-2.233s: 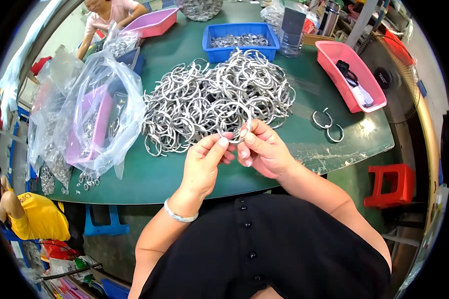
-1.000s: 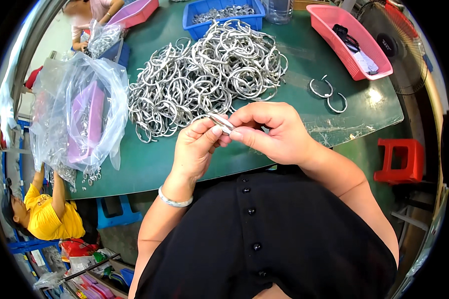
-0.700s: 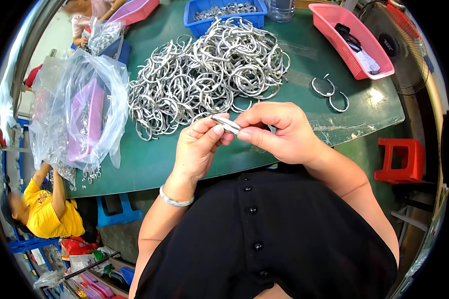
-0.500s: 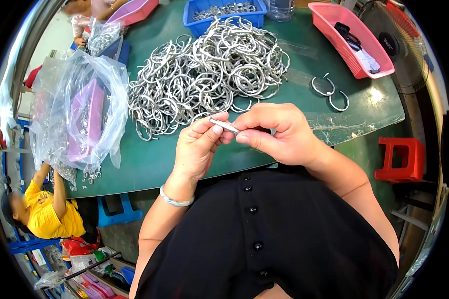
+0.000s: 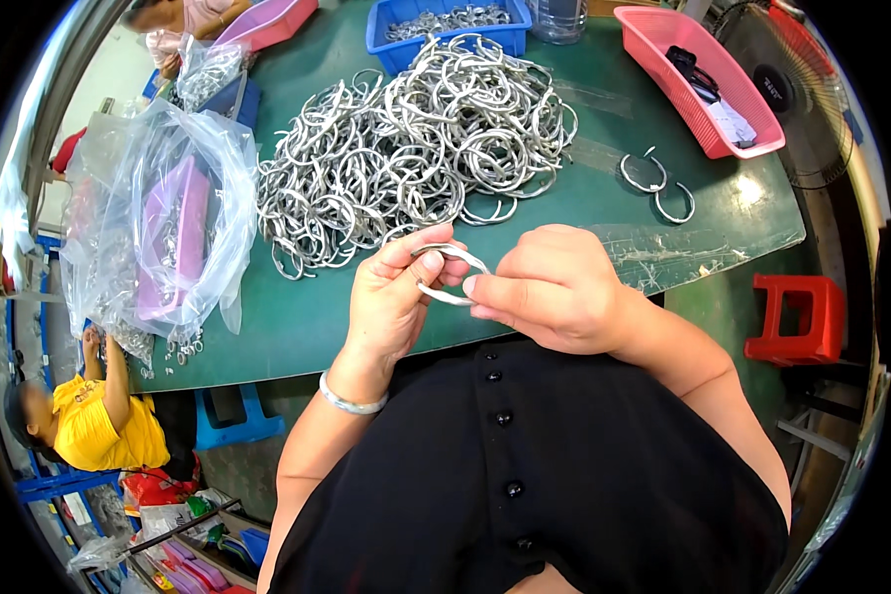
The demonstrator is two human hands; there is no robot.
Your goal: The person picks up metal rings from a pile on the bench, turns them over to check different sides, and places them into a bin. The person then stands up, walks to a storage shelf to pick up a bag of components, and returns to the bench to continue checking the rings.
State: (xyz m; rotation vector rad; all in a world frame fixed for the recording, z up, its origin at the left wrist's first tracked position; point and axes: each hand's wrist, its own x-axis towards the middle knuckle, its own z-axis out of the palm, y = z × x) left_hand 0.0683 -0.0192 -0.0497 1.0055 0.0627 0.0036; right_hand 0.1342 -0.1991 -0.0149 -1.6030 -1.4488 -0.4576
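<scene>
A silvery open bangle (image 5: 477,265) is held between my two hands above the table's near edge. My left hand (image 5: 398,292) pinches its left part between thumb and fingers. On the other side my right hand (image 5: 556,290) grips it with the thumb and curled fingers, which hide part of the ring. Beyond my hands lies a large heap of similar silvery bangles (image 5: 416,148). Two more, an upper bangle (image 5: 643,176) and a lower bangle (image 5: 676,206), lie apart to the right.
The green table (image 5: 604,223) carries a blue bin (image 5: 445,49) of metal pieces, a pink basket (image 5: 703,99) and a plastic bag (image 5: 223,228) around a purple tray (image 5: 173,238). A red stool (image 5: 797,319) stands right. A person in yellow (image 5: 109,421) works at left.
The bangle has turned from nearly edge-on to showing its curved opening. My right hand has rotated, its fingers now folded behind the thumb; my left hand stays in place.
</scene>
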